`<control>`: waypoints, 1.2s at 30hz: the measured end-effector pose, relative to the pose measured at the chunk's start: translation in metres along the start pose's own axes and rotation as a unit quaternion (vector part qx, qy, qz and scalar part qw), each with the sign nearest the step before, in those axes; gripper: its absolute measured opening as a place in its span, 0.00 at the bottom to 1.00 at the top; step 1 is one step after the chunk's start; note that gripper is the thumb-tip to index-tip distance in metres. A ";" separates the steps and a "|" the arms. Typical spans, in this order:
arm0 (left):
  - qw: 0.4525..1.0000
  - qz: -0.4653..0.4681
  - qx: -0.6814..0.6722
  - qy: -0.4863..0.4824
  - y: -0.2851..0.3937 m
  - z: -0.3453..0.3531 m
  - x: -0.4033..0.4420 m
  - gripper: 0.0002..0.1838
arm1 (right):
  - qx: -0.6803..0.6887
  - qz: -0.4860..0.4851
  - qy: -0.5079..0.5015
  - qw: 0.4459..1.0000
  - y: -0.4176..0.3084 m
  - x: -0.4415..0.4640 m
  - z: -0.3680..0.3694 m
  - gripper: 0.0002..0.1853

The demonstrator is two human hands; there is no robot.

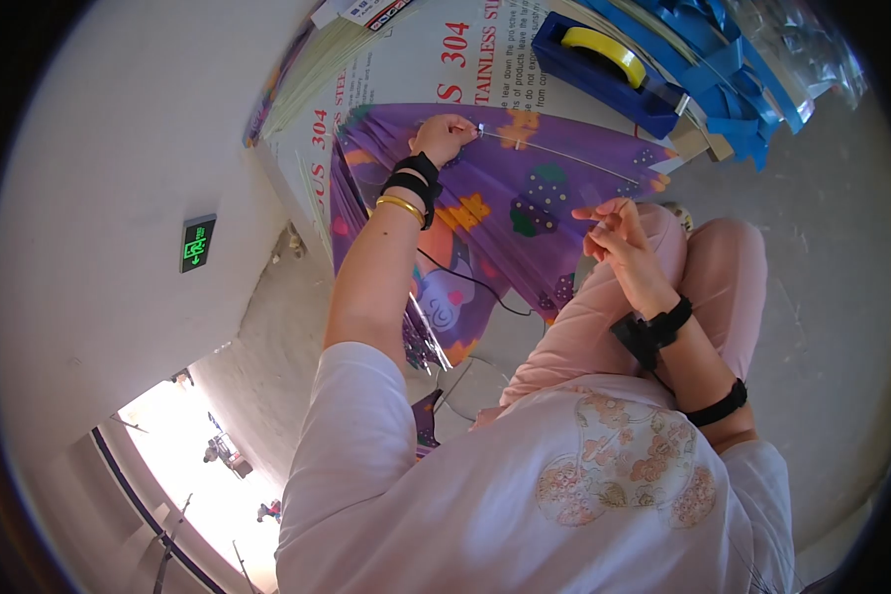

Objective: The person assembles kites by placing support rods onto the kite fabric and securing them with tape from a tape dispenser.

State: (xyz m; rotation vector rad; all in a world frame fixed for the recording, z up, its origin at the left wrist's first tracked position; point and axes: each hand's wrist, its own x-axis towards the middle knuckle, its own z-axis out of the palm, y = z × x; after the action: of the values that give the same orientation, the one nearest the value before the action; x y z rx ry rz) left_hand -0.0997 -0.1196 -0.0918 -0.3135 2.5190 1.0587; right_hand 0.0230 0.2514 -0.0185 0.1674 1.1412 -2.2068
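Purple patterned fabric [485, 213], which looks like an umbrella canopy, lies over the white work surface and hangs down in folds beside my knees. My left hand [442, 139] rests on its upper part, thumb and fingers pinched at the small silvery end of a thin metal rib [564, 161]. That rib runs right across the fabric to its orange corner. My right hand [619, 243] is raised above my thigh, apart from the canopy. Its fingers are bent with the tips close together; whatever is between them is too small to make out. Silvery rods [428, 337] show below the fabric.
A blue tape dispenser [604, 74] with a yellow core stands at the back right, beside blue straps [728, 74]. Bundled thin rods [332, 74] lie at the back left. A black cord [475, 282] crosses the fabric. A green exit sign [197, 244] hangs on the wall.
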 end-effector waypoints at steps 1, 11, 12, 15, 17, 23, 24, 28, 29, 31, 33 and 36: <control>1.000 -0.019 0.021 0.008 0.003 0.001 -0.002 0.13 | 0.001 0.000 0.000 1.000 0.000 0.000 0.000 0.13; 0.982 -0.080 0.162 0.056 0.055 0.001 -0.025 0.19 | 0.017 0.003 0.012 1.000 -0.003 -0.007 -0.002 0.12; 0.982 -0.079 0.164 0.057 0.059 0.002 -0.027 0.19 | 0.020 0.005 0.016 1.000 -0.003 -0.008 -0.003 0.12; 0.973 -0.089 0.199 0.071 0.067 0.003 -0.030 0.19 | 0.025 0.005 0.019 0.999 -0.004 -0.008 -0.003 0.12; 0.972 -0.116 0.189 0.081 0.069 0.005 -0.031 0.19 | 0.028 0.004 0.020 0.999 -0.004 -0.008 -0.004 0.12; 0.971 -0.112 0.192 0.087 0.073 0.006 -0.035 0.20 | 0.033 0.007 0.026 0.999 -0.006 -0.009 -0.004 0.12; 0.971 -0.112 0.193 0.087 0.073 0.006 -0.034 0.20 | 0.034 0.005 0.022 0.999 -0.005 -0.009 -0.005 0.12; 0.954 -0.145 0.248 0.087 0.065 0.004 -0.031 0.24 | 0.043 0.003 0.021 0.999 -0.004 -0.011 -0.007 0.11; 0.954 -0.154 0.243 0.086 0.062 0.004 -0.030 0.26 | 0.044 0.001 0.021 0.999 -0.005 -0.012 -0.007 0.11; 0.962 -0.145 0.217 0.079 0.051 0.003 -0.025 0.26 | 0.039 0.001 0.029 0.999 -0.008 -0.014 -0.005 0.11; 0.970 -0.137 0.189 0.070 0.043 0.004 -0.024 0.26 | 0.035 0.002 0.029 0.999 -0.011 -0.016 -0.004 0.11; 0.975 -0.108 0.188 0.055 0.034 0.002 -0.025 0.25 | 0.023 0.001 0.023 0.999 -0.011 -0.017 -0.003 0.11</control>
State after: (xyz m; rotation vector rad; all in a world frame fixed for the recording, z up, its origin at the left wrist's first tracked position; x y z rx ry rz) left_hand -0.0886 -0.0929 -0.0608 -0.5320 2.6394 0.4805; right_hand 0.0294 0.2659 -0.0065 0.2402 1.1137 -2.2391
